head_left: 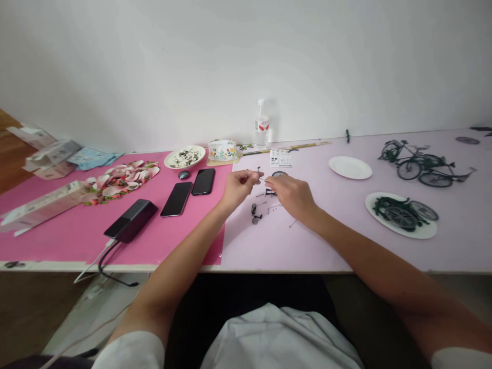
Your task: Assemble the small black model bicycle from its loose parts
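Note:
My left hand (239, 187) is raised just above the table, fingers pinched on a small thin metal part (258, 171). My right hand (291, 197) is close beside it, fingers curled and pinched toward the same small part; what it holds is too small to name. Below the hands lie several tiny dark and metal model parts (257, 211) on the pale lilac mat (315, 241). A small printed instruction sheet (280, 158) lies just beyond the hands.
Two phones (176, 199) (203, 181) and a black power bank (131, 220) lie on the pink mat. A bowl (185, 157), a water bottle (262, 124), a white plate (350, 167), model bicycles (421, 164) and a plate of bicycle parts (402, 214) stand around.

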{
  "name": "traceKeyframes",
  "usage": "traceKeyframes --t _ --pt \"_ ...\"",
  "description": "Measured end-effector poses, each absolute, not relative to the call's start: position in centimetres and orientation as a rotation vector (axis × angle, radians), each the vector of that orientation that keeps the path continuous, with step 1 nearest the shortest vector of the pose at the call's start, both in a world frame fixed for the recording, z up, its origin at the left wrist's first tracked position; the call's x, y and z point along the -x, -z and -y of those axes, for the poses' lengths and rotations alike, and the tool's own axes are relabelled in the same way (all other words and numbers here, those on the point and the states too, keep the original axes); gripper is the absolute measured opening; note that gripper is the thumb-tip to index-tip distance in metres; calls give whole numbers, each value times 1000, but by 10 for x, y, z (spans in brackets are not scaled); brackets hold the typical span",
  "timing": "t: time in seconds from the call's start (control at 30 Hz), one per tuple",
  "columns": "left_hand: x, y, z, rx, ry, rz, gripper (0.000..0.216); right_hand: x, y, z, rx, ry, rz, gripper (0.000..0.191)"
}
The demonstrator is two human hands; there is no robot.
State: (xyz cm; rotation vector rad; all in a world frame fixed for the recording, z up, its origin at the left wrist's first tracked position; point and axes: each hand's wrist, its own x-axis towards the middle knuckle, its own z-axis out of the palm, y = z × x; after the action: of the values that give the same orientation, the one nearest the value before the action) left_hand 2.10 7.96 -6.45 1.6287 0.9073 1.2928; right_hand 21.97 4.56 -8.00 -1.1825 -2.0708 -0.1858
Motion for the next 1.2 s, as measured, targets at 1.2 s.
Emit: traceKeyframes --t 1.2 --pt "-19 77 -90 -1906 -1399 -836 38 -213 64 -39 823 -1942 1048 26"
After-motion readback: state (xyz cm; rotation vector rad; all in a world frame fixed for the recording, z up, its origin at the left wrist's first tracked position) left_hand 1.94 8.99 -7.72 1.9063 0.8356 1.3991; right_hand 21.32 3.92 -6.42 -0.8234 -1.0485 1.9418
